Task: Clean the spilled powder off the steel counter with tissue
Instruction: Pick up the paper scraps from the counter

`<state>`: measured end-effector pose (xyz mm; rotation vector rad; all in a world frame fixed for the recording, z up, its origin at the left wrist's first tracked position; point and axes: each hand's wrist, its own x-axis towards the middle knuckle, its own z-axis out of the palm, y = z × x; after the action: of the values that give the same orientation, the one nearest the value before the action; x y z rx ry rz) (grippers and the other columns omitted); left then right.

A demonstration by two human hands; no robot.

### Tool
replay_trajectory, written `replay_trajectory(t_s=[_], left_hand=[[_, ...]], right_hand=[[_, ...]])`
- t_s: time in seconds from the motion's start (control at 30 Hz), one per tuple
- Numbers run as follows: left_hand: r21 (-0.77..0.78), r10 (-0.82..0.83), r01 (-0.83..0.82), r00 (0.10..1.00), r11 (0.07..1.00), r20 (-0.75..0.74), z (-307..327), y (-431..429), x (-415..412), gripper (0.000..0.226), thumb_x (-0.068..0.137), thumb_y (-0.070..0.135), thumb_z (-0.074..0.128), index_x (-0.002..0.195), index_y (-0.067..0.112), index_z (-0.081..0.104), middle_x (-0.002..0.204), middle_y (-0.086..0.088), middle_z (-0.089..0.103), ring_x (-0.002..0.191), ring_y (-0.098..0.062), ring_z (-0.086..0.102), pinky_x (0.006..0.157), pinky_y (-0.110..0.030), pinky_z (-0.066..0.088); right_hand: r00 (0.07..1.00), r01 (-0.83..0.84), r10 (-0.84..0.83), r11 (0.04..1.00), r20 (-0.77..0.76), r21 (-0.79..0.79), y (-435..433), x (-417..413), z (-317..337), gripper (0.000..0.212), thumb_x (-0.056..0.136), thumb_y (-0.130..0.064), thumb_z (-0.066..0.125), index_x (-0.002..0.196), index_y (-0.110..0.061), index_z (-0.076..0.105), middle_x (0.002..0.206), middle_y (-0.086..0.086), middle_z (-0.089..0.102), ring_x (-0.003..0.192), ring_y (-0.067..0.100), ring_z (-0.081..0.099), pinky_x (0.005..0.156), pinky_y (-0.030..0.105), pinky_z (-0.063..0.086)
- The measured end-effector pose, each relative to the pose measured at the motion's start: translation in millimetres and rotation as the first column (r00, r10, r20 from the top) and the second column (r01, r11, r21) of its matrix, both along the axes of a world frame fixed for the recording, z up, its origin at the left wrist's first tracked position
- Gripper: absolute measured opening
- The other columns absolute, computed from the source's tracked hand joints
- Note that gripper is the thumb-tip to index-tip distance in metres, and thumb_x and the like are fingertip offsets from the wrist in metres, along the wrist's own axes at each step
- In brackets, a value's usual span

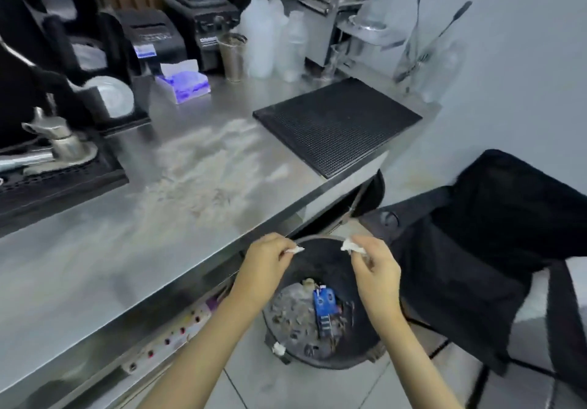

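**Powder (203,173) across the desk (95,265), bin (317,262) below**

Both my hands are off the desk and held above the open black bin that stands on the floor just beside the desk's edge. My left hand (266,264) has its fingers curled, and its thumb and fingertips pinch a small crumpled white scrap of tissue (294,250). My right hand (374,268) does the same on the other side, its fingers bent down round a second white scrap (351,246). The two scraps are apart, with the dark inner wall of the bin showing between them. Neither hand touches the desk or the bin.

The pale powder lies in smeared streaks over the middle of the steel desk, between the black drip tray (57,183) on the left and the black rubber mat (336,125) on the right. A tissue box (182,82) stands farther back, near the machines.

Inside the bin lie bits of rubbish and a blue carton (324,307). A white wad (279,349) sits at its near rim. A chair draped in black cloth (492,233) stands to the right.
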<state>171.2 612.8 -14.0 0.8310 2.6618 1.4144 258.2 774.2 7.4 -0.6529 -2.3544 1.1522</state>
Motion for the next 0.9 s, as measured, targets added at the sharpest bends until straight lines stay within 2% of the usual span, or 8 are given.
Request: replay_trajectory(t_s=[0.1, 0.17, 0.27, 0.37, 0.53, 0.67, 0.77, 0.9], left_hand=[[-0.111, -0.109, 0.117, 0.992, 0.987, 0.069, -28.8, 26.1, -4.1, 0.02, 0.078, -0.002, 0.066, 0.096, 0.002, 0.07, 0.097, -0.01, 0.066, 0.089, -0.018, 0.06, 0.081, -0.026, 0.045], [-0.188, -0.142, 0.17, 0.978, 0.967, 0.154, -45.4, 38.9, -9.6, 0.035, 0.075, 0.0, 0.069, 0.11, 0.002, 0.065, 0.117, -0.011, 0.062, 0.108, -0.022, 0.057, 0.094, -0.018, 0.036], [-0.248, -0.135, 0.194, 0.962, 0.949, 0.236, -58.4, 46.2, -12.7, 0.04, 0.077, 0.0, 0.069, 0.116, 0.002, 0.061, 0.128, -0.012, 0.055, 0.119, -0.022, 0.052, 0.096, -0.01, 0.027], [-0.237, -0.125, 0.18, 0.966, 0.955, 0.228, -59.7, 46.3, -15.7, 0.039, 0.077, 0.0, 0.069, 0.116, 0.005, 0.062, 0.129, -0.011, 0.055, 0.118, -0.02, 0.052, 0.099, -0.016, 0.031], [-0.202, -0.107, 0.133, 0.985, 0.97, 0.134, -35.8, 42.0, -23.5, 0.037, 0.08, 0.003, 0.066, 0.117, 0.007, 0.061, 0.128, -0.009, 0.056, 0.117, -0.019, 0.052, 0.099, -0.021, 0.034], [-0.168, -0.052, 0.056, 0.998, 0.984, 0.027, -3.6, 25.3, -30.7, 0.034, 0.083, 0.007, 0.064, 0.117, 0.01, 0.062, 0.13, -0.005, 0.055, 0.117, -0.02, 0.052, 0.102, -0.032, 0.038], [-0.143, 0.027, -0.035, 0.998, 0.989, -0.053, 24.6, -4.4, -38.9, 0.034, 0.083, 0.008, 0.063, 0.117, 0.011, 0.062, 0.13, -0.006, 0.056, 0.12, -0.02, 0.05, 0.106, -0.031, 0.032], [-0.168, 0.147, -0.172, 0.978, 0.971, -0.148, 60.7, -64.0, -49.7, 0.036, 0.082, 0.011, 0.066, 0.118, 0.011, 0.061, 0.129, -0.007, 0.056, 0.12, -0.022, 0.05, 0.104, -0.032, 0.033]], right_hand=[[0.961, -0.103, 0.085, 0.993, 0.265, 0.055, 19.6, -1.0, -38.0, 0.036, 0.084, 0.004, 0.053, 0.118, -0.005, 0.059, 0.121, 0.01, 0.057, 0.11, 0.019, 0.053, 0.088, 0.008, 0.034], [0.845, -0.285, 0.22, 0.957, 0.487, 0.062, 30.1, -5.9, -60.2, 0.046, 0.085, -0.004, 0.056, 0.13, -0.013, 0.049, 0.135, 0.012, 0.047, 0.125, 0.024, 0.044, 0.103, 0.024, 0.033], [0.771, -0.315, 0.253, 0.949, 0.584, 0.003, 39.9, -9.9, -70.7, 0.049, 0.085, -0.002, 0.054, 0.132, -0.013, 0.048, 0.141, 0.01, 0.043, 0.131, 0.022, 0.04, 0.105, 0.022, 0.028], [0.792, -0.26, 0.216, 0.966, 0.571, -0.005, 48.2, -10.0, -64.4, 0.046, 0.087, -0.003, 0.052, 0.132, -0.01, 0.048, 0.141, 0.009, 0.043, 0.128, 0.022, 0.042, 0.102, 0.02, 0.031], [0.83, -0.301, 0.251, 0.953, 0.499, 0.021, 49.1, -15.9, -39.2, 0.041, 0.09, -0.005, 0.05, 0.13, -0.012, 0.05, 0.137, 0.007, 0.05, 0.122, 0.02, 0.049, 0.097, 0.019, 0.036], [0.855, -0.363, 0.305, 0.93, 0.419, 0.064, 35.6, -26.2, -4.6, 0.041, 0.09, -0.005, 0.049, 0.13, -0.013, 0.05, 0.136, 0.006, 0.051, 0.125, 0.019, 0.047, 0.097, 0.014, 0.029], [0.856, -0.441, 0.371, 0.887, 0.361, 0.134, 12.5, -40.2, 28.6, 0.042, 0.091, -0.006, 0.048, 0.132, -0.013, 0.047, 0.137, 0.005, 0.049, 0.126, 0.018, 0.045, 0.095, 0.011, 0.026], [0.822, -0.56, 0.497, 0.794, 0.278, 0.235, -35.2, -67.5, 65.3, 0.044, 0.092, -0.006, 0.046, 0.135, -0.013, 0.043, 0.14, 0.006, 0.045, 0.13, 0.02, 0.04, 0.109, 0.031, 0.034]])
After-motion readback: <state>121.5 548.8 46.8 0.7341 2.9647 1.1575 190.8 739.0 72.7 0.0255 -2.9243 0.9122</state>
